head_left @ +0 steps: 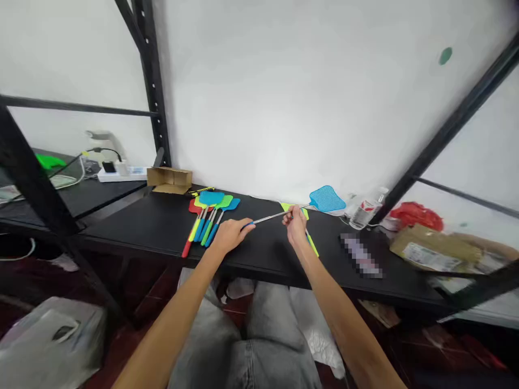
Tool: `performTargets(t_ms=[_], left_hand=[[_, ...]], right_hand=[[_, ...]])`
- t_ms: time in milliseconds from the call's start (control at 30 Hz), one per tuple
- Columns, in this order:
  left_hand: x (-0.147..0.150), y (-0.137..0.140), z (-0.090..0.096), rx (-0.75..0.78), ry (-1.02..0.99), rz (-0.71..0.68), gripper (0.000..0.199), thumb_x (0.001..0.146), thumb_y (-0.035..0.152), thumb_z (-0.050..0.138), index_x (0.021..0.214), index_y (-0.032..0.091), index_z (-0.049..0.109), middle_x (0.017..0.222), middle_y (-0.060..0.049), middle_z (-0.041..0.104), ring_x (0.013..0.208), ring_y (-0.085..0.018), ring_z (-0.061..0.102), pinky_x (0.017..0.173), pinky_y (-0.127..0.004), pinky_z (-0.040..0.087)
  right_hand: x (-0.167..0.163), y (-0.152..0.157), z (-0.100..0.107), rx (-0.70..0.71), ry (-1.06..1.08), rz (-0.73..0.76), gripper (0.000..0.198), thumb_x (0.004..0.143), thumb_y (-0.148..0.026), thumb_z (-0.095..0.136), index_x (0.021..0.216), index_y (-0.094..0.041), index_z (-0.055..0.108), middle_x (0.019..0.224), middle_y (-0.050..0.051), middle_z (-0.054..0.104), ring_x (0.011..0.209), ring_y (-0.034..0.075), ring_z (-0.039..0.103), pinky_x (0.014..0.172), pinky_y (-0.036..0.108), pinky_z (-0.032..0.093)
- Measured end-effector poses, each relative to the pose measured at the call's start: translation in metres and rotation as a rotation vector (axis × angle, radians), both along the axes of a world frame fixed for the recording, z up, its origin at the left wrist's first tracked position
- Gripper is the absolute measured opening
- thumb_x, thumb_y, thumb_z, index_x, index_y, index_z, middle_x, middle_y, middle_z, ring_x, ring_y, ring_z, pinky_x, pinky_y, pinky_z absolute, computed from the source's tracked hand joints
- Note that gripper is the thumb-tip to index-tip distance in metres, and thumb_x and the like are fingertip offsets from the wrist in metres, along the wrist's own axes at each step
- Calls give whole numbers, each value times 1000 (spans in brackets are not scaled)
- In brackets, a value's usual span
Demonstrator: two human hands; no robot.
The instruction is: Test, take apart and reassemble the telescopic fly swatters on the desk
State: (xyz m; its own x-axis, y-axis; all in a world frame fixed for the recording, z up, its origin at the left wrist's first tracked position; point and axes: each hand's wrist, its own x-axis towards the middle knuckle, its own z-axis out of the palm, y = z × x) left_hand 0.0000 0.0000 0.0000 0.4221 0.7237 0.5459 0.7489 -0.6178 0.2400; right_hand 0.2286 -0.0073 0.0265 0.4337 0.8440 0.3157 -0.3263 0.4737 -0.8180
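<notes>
A blue fly swatter (327,199) with a thin metal rod is held across the black table between my hands. My left hand (233,233) is closed round its handle end. Further up the rod, my right hand (295,221) pinches it below the mesh head, which points up and right. Under my right hand lies a yellow-green fly swatter (312,244), partly hidden by the hand and wrist. To the left of my left hand, several fly swatters (211,198) in red, yellow, green and blue lie fanned out, heads toward the wall.
The black table (133,227) runs along a white wall between dark metal posts. An open cardboard box (170,178) and a power strip (135,174) are at the left. Rightward are a clear bottle (368,209), a blurred-out flat object (360,256) and a brown package (430,248).
</notes>
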Motion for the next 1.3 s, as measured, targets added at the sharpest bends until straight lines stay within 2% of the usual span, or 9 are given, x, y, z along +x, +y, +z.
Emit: performTargets(t_ms=[167, 267, 367, 533, 600, 700, 867, 1067, 1300], left_hand=[[2, -2, 3, -18, -2, -6, 50, 101, 58, 33, 121, 28, 68, 93, -8, 77, 85, -25, 71, 71, -28, 43], [1, -5, 5, -26, 6, -1, 50, 101, 57, 32, 119, 28, 68, 90, -8, 76, 84, -24, 71, 68, -27, 42], [0, -6, 6, -15, 1, -2, 50, 101, 58, 31, 117, 28, 69, 89, -8, 76, 84, -24, 71, 67, -27, 41], [2, -5, 5, -17, -9, -12, 50, 101, 58, 32, 116, 28, 69, 89, -7, 76, 84, -24, 71, 68, -27, 41], [2, -5, 4, -18, -39, -14, 49, 101, 57, 33, 116, 28, 69, 91, -7, 76, 86, -24, 71, 69, -27, 42], [2, -5, 4, -20, -104, -17, 47, 101, 56, 35, 118, 28, 69, 97, -7, 77, 90, -24, 71, 73, -27, 44], [1, -5, 4, -28, -130, -21, 46, 101, 56, 36, 118, 28, 69, 98, -6, 77, 91, -23, 71, 74, -26, 44], [0, -7, 5, -29, -143, -14, 48, 100, 58, 35, 117, 29, 69, 93, -6, 76, 88, -23, 71, 71, -26, 43], [-1, -7, 5, -31, -110, -14, 50, 100, 59, 33, 114, 28, 70, 87, -5, 75, 84, -24, 70, 66, -27, 39]], right_hand=[[-39, -3, -18, -32, -139, 111, 45, 81, -65, 64, 80, -21, 56, 60, -6, 42, 49, 8, 42, 44, 21, 33], [-57, -4, -28, -60, -118, 154, 44, 83, -66, 61, 82, -22, 57, 60, -7, 42, 48, 8, 43, 44, 22, 34], [-58, -8, -30, -68, -128, 195, 44, 84, -65, 61, 85, -22, 61, 60, -6, 44, 49, 9, 44, 44, 22, 33], [-40, -17, -21, -107, -154, 295, 44, 79, -60, 71, 100, -21, 65, 63, -6, 45, 50, 9, 43, 45, 22, 32], [-31, -19, -15, -94, -68, 260, 44, 78, -59, 73, 101, -23, 62, 61, -8, 40, 48, 8, 38, 44, 22, 31], [-14, -18, -4, -65, 98, 176, 41, 79, -60, 72, 85, -24, 53, 60, -10, 33, 46, 7, 32, 44, 22, 32], [20, -11, 14, -31, 211, 56, 51, 82, -60, 68, 70, -23, 36, 59, -9, 31, 45, 6, 34, 46, 23, 35], [27, -8, 18, -12, 137, -34, 49, 75, -48, 80, 69, -22, 39, 55, -11, 33, 45, 5, 35, 44, 22, 33], [20, -11, 10, -7, 53, -61, 49, 72, -51, 81, 72, -23, 41, 54, -12, 33, 45, 6, 35, 46, 22, 34]])
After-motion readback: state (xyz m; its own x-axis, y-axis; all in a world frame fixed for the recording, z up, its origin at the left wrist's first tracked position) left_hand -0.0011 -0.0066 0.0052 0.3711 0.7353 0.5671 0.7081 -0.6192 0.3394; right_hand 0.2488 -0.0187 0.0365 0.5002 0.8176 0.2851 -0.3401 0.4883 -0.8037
